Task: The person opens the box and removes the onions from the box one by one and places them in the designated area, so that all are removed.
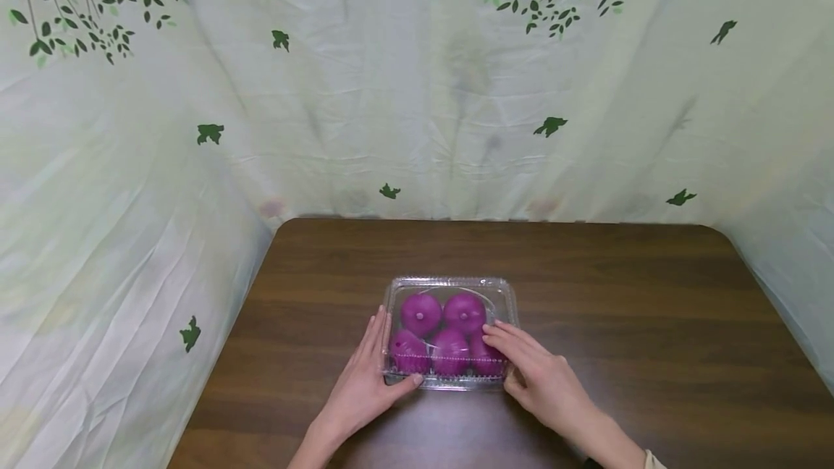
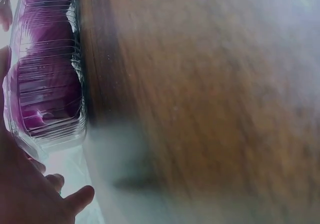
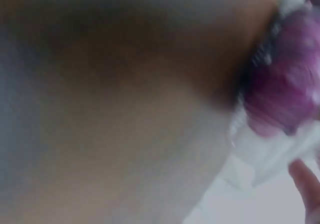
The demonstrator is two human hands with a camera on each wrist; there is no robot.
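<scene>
A clear plastic clamshell box (image 1: 449, 281) sits on the table with its lid down. Inside are several purple balls (image 1: 465, 313), two at the back and the others in front. Along the box's left side lies my left hand (image 1: 361, 386), fingers straight, thumb at the front left corner. My right hand (image 1: 547, 382) has its fingertips over the right part of the lid and its thumb near the front right corner. In the left wrist view the box's ribbed wall (image 2: 50, 79) shows beside the spread fingers. The right wrist view is blurred, with a finger (image 3: 304, 184) near the purple balls (image 3: 282, 99).
The brown wooden table (image 1: 651, 324) extends to both sides of the box and behind it. Pale fabric (image 1: 423, 93) printed with green leaves and birds hangs around the table's back and sides.
</scene>
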